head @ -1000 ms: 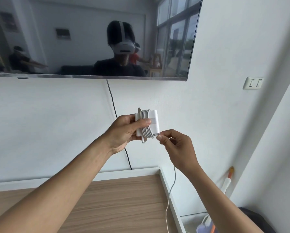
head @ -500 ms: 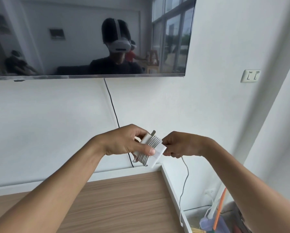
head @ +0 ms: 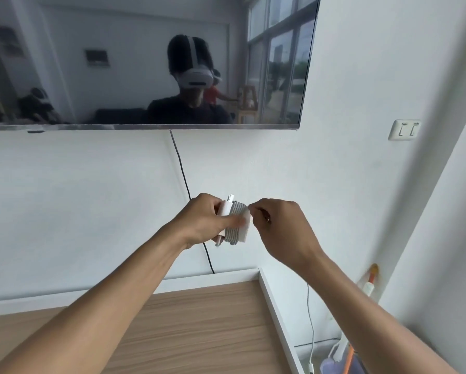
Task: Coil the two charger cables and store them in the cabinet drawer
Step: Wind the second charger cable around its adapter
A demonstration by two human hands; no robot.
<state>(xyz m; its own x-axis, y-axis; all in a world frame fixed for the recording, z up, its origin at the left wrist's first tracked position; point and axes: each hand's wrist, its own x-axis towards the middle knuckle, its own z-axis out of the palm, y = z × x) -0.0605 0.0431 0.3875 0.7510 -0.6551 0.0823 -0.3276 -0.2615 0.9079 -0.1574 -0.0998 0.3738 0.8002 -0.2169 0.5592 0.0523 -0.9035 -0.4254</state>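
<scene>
My left hand [head: 205, 221] grips a white charger brick [head: 237, 228] in mid-air in front of the wall, thumb laid across the grey-white cable turns wound around it. Its plug prongs stick out at the top. My right hand [head: 283, 233] pinches the cable at the brick's upper right edge. The loose cable [head: 310, 319] hangs down below my right forearm toward the floor, right of the cabinet. A second charger and the drawer are out of view.
A wooden cabinet top [head: 188, 325] with a white rim lies below my arms. A wall-mounted TV [head: 145, 63] hangs above, its black cord [head: 182, 171] running down the wall. A wall switch [head: 405, 130] is at right. Cleaning tools [head: 345, 346] stand in the floor corner.
Both hands rose slightly with the brick. My right hand swung from beside the brick up over its top right edge, carrying the cable around it.
</scene>
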